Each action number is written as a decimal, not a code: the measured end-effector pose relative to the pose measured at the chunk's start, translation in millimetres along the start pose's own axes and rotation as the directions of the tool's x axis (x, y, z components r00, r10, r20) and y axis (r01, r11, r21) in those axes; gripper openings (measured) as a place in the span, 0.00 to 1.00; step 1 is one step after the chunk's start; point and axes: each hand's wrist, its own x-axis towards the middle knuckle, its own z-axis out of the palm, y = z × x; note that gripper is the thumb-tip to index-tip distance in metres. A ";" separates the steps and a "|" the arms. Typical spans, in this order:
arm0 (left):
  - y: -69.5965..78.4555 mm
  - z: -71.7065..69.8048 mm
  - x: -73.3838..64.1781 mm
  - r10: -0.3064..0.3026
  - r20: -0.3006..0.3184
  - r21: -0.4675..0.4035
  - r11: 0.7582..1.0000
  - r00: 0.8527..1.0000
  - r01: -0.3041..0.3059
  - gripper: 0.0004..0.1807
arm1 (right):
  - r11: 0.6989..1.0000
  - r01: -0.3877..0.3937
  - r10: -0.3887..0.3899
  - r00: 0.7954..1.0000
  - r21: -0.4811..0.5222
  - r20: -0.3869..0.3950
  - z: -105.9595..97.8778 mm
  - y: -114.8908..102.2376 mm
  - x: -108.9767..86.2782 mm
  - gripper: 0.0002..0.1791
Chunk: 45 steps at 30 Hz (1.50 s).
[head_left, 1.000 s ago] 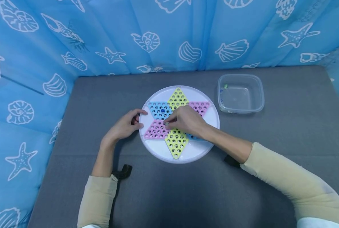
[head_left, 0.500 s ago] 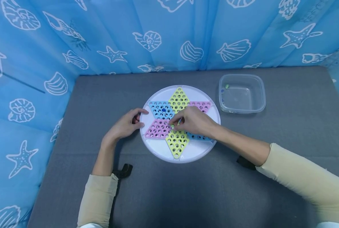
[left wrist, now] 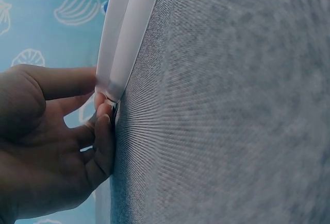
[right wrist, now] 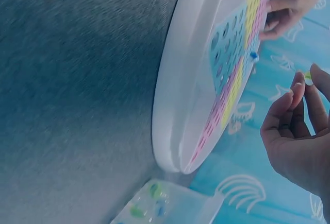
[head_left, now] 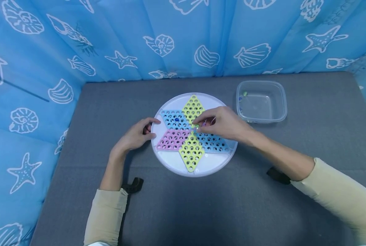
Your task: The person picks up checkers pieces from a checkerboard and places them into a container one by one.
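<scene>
A round white Chinese checkers board with yellow, pink and blue star points lies on the table. One blue marble sits in its upper left blue area. My left hand holds the board's left rim, fingertips at the edge, as the left wrist view also shows against the white rim. Between right thumb and fingertips I pinch a green marble. That right hand is just above the board's centre and covers its upper right pink point in the head view.
At the back right of the grey table stands a clear plastic container with a few green and blue marbles at its left side. A blue curtain with white shells hangs behind the table and along its left.
My right hand has moved right and a little away from me, from the pink left area to the board's centre, still pinching the green marble. The left hand keeps its place on the rim.
</scene>
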 end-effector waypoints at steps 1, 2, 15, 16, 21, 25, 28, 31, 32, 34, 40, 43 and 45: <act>-0.3 0.3 0.2 0.001 0.002 0.004 1.000 1.000 -0.001 0.22 | 1.000 -0.005 0.005 1.000 0.003 -0.005 -1.8 1.0 -1.8 0.13; -0.5 0.5 0.2 0.002 0.004 0.005 1.000 1.000 -0.002 0.22 | 1.000 -0.008 0.008 1.000 0.005 -0.010 -3.5 2.3 -3.5 0.13; 1.0 -1.0 -0.6 -0.029 0.003 -0.010 1.000 1.000 0.029 0.22 | 1.000 -0.002 0.002 0.998 -0.007 -0.067 -35.7 14.0 -13.6 0.13; 0.9 -1.5 -0.9 -0.024 0.004 -0.005 1.000 1.000 0.024 0.22 | 1.000 -0.011 0.009 0.996 -0.012 -0.085 -38.8 14.3 -14.6 0.13; 0.4 -2.3 0.0 -0.002 0.010 0.014 1.000 1.000 0.002 0.22 | 0.998 -0.056 0.048 0.981 -0.042 -0.186 -57.9 18.1 -22.9 0.12; -0.5 -2.2 0.1 -0.013 0.010 0.008 1.000 1.000 0.013 0.22 | 0.996 -0.084 0.080 0.965 -0.004 -0.251 -73.0 23.7 -28.2 0.13; -1.3 -1.9 0.2 -0.015 0.005 0.005 1.000 1.000 0.015 0.22 | 0.994 -0.107 0.107 0.951 0.017 -0.291 -83.9 28.7 -31.7 0.15; -1.5 -1.7 0.0 -0.015 0.001 0.006 1.000 1.000 0.015 0.22 | 0.992 -0.125 0.127 0.937 0.025 -0.325 -92.7 35.0 -35.0 0.16; -1.6 -1.5 0.2 -0.017 0.001 0.005 1.000 1.000 0.017 0.22 | 0.991 -0.130 0.131 0.933 0.027 -0.334 -95.0 37.1 -36.2 0.17; -1.4 -1.4 0.1 -0.019 0.000 0.005 1.000 1.000 0.019 0.22 | 0.991 -0.133 0.136 0.926 0.033 -0.353 -99.0 41.5 -38.4 0.17; -0.5 -1.2 0.0 -0.019 -0.007 0.001 1.000 1.000 0.019 0.22 | 0.987 -0.147 0.160 0.909 0.063 -0.385 -106.1 53.0 -42.0 0.19; -0.5 -0.9 0.1 -0.015 -0.012 0.004 1.000 1.000 0.015 0.22 | 0.981 -0.175 0.194 0.899 0.084 -0.393 -107.7 58.4 -41.4 0.19; -0.9 -0.8 0.3 -0.013 -0.012 0.005 1.000 1.000 0.013 0.22 | 0.978 -0.184 0.209 0.892 0.100 -0.401 -108.0 62.5 -41.0 0.19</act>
